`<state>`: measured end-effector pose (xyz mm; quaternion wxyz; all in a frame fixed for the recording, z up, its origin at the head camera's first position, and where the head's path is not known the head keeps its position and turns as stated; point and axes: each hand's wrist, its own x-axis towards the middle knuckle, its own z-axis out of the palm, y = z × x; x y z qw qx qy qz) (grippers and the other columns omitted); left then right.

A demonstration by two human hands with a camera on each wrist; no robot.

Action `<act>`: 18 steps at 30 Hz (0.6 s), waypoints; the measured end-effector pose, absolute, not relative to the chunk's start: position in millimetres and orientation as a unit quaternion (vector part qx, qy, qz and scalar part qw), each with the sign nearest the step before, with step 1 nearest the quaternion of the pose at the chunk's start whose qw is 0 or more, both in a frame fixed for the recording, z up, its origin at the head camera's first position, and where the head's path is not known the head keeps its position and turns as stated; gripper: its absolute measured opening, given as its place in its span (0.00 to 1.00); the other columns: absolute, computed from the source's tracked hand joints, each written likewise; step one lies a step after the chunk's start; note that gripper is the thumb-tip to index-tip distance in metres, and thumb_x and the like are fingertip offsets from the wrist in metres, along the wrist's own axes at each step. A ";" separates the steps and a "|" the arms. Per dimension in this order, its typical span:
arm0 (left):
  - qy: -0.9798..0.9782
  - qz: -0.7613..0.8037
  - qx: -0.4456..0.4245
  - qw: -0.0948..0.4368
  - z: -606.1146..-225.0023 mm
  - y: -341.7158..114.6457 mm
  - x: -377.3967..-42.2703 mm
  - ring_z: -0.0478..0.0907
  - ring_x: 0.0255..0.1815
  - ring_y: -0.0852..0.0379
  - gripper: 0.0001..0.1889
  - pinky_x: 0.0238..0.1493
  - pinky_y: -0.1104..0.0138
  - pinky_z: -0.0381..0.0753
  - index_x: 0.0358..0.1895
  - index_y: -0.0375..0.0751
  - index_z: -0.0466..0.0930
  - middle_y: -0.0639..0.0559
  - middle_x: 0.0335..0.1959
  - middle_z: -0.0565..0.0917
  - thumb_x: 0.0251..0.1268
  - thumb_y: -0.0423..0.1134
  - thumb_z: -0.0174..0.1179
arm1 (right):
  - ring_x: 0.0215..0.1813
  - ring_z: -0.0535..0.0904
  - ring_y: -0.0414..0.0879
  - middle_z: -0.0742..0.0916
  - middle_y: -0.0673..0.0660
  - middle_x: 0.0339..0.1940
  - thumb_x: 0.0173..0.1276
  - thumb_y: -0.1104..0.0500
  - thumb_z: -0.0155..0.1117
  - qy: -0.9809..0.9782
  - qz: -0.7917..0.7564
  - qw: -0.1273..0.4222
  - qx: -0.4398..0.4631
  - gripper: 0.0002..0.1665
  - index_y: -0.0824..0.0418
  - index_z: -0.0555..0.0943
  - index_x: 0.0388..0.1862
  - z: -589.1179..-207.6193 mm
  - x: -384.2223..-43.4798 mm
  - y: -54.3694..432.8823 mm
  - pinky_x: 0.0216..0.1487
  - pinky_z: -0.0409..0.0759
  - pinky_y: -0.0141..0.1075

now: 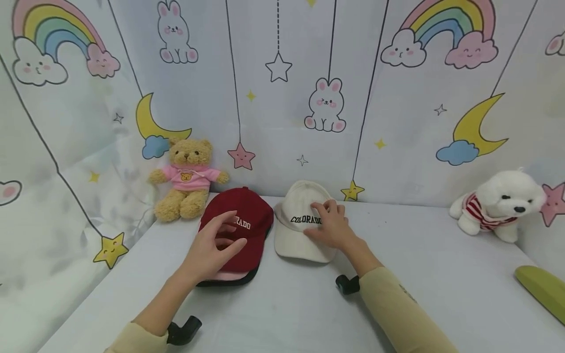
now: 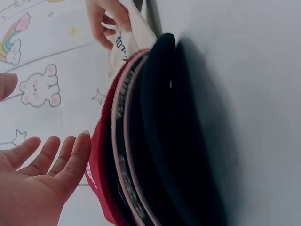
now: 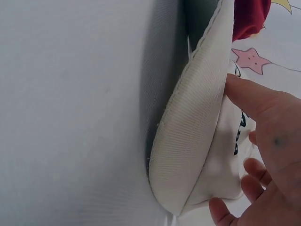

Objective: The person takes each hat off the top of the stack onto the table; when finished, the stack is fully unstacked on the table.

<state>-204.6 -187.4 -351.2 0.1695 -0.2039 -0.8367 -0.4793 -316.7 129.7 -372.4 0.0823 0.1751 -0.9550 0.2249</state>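
A white "COLORADO" cap (image 1: 295, 230) lies on the grey table (image 1: 441, 274). My right hand (image 1: 331, 225) rests on its front with fingers spread. In the right wrist view the thumb (image 3: 244, 94) touches the crown just above the white brim (image 3: 193, 141). To its left a dark red cap (image 1: 249, 211) tops a stack, with a pink and a black brim (image 2: 174, 141) showing under it. My left hand (image 1: 216, 245) hovers over the red cap's brim, fingers relaxed and holding nothing. The left wrist view shows the palm (image 2: 42, 174) apart from the red cap (image 2: 101, 183).
A teddy bear in a pink top (image 1: 187, 179) sits at the back left. A white plush dog (image 1: 499, 203) sits at the back right. A green object (image 1: 543, 289) juts in at the right edge. Patterned backdrop walls close in the table.
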 end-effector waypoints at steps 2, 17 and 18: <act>-0.837 -0.480 -0.198 0.171 -351.9 -191.2 -203.0 0.77 0.57 0.45 0.33 0.51 0.55 0.83 0.70 0.36 0.68 0.41 0.61 0.76 0.63 0.37 0.71 | 0.62 0.56 0.65 0.65 0.64 0.61 0.64 0.45 0.73 -0.956 0.225 0.078 0.174 0.44 0.56 0.66 0.74 -372.6 -318.9 128.9 0.54 0.67 0.59; -0.858 -0.454 -0.151 0.187 -355.7 -218.9 -196.3 0.75 0.59 0.43 0.35 0.52 0.51 0.82 0.72 0.37 0.66 0.40 0.61 0.76 0.64 0.39 0.70 | 0.63 0.57 0.64 0.65 0.65 0.62 0.67 0.44 0.71 -0.959 0.223 0.058 0.165 0.44 0.56 0.65 0.75 -372.6 -334.7 125.8 0.56 0.66 0.58; -0.859 -0.452 -0.148 0.188 -355.9 -220.3 -196.7 0.75 0.59 0.43 0.35 0.52 0.50 0.82 0.72 0.37 0.66 0.40 0.61 0.76 0.64 0.39 0.70 | 0.63 0.57 0.65 0.65 0.65 0.62 0.67 0.44 0.71 -0.959 0.224 0.058 0.165 0.43 0.56 0.65 0.75 -372.9 -335.7 125.6 0.57 0.66 0.59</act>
